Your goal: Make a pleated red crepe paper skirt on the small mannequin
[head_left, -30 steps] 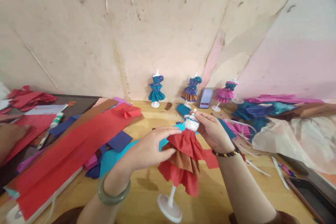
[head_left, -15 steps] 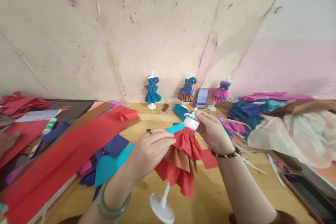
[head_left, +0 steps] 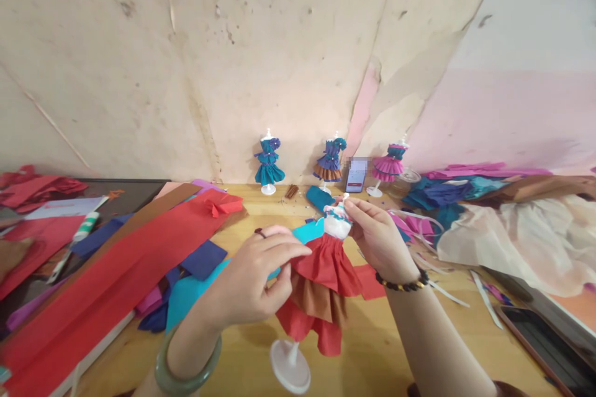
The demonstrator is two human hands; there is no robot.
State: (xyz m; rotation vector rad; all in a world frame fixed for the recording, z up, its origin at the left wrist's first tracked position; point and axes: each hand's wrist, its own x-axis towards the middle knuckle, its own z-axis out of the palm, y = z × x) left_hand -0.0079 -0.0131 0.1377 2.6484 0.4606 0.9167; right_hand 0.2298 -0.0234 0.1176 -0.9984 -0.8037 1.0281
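Observation:
A small white dress form (head_left: 337, 227) wears a tiered skirt (head_left: 326, 263) in red and brown, with a blue-and-pink trim at its bust. It leans over the table, its round base (head_left: 289, 367) toward me. My right hand (head_left: 379, 236) pinches the form by its neck and shoulder. Beside the skirt's left side, my left hand (head_left: 261, 276) has its thumb and fingers apart and holds nothing; its fingertips overlap the upper red tier, and I cannot tell whether they touch it.
Three dressed miniature forms, one in teal (head_left: 269, 161), stand along the wall near a propped phone (head_left: 356, 175). Long red fabric (head_left: 125, 279) covers the left side. White sheer cloth (head_left: 516, 242) and another phone (head_left: 549, 347) lie at right, with white strips (head_left: 487, 299) nearby.
My left hand has drawn slightly left off the skirt, its thumb parting from the fingers. The dress form has tilted a little, and its base has shifted slightly right.

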